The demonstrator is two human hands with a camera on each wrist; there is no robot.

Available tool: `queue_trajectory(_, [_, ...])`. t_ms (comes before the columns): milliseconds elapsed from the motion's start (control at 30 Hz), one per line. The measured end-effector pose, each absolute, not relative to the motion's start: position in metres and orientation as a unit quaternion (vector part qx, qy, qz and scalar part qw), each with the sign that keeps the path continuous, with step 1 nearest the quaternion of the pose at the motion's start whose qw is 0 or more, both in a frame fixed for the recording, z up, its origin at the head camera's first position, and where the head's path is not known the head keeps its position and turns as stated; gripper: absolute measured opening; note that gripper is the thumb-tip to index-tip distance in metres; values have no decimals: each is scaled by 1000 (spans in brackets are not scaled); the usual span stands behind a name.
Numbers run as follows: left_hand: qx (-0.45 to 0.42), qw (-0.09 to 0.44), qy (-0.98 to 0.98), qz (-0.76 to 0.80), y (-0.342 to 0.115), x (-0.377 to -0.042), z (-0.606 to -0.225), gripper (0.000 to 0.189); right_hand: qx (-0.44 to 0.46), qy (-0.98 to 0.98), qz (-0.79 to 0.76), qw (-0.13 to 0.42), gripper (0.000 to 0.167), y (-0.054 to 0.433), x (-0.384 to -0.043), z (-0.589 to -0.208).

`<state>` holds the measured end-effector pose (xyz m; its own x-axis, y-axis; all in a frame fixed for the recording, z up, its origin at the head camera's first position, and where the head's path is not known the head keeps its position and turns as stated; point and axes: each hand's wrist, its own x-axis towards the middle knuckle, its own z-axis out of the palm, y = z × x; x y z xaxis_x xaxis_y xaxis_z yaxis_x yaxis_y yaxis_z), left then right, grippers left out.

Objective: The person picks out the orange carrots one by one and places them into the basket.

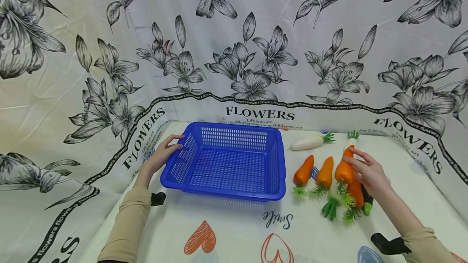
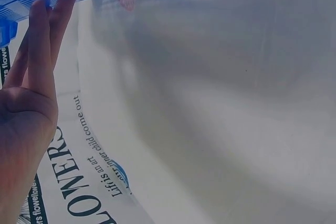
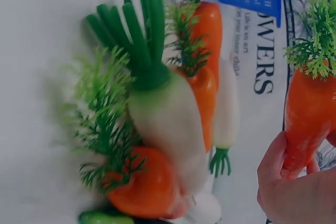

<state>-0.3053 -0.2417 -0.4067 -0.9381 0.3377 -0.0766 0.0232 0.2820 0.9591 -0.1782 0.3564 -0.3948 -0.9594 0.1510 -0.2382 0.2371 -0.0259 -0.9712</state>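
My left hand (image 1: 166, 153) holds the left rim of a blue plastic basket (image 1: 223, 196); its fingers lie against the outer wall in the left wrist view. Nothing lies inside the basket. My right hand (image 1: 371, 173) pinches an orange carrot (image 3: 310, 108) by its narrow tip, leafy end down in the head view, above the other vegetables. Below it lie another carrot (image 1: 355, 193), a white radish (image 3: 168, 119) with green stalks and a dark eggplant (image 1: 367, 200) with a green end, partly hidden by the hand. Two more carrots lie between them and the basket, one at the left (image 1: 303, 171).
A second white radish (image 1: 307, 143) lies behind the carrots, right of the basket. Another green-topped white vegetable (image 1: 353, 137) stands out behind the held carrot. A flower-printed cloth (image 1: 256, 72) rises behind and at both sides of the white printed tabletop (image 1: 234, 230).
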Motion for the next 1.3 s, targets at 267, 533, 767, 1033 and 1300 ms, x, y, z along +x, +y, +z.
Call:
queue_trajectory(267, [113,114,797,582,-247,-315,-422,49,137,692,-708,38,62,327,-189,-393])
queue_trajectory(533, [116,101,803,576,-251,-320,-431,48,110,691,-713,39,59,303,-195,-395])
queue_trajectory(767, [118,87,810,567,-251,-321,-432,47,111,661,-741,41,55,285,-197,-390])
queue_trajectory(1033, [117,86,807,572,-251,-322,-433,47,117,662,-740,34,60,258,-208,-383])
queue_trajectory(1300, [114,82,810,569,-250,-322,-433,47,115,656,-745,34,63,230,-216,-379])
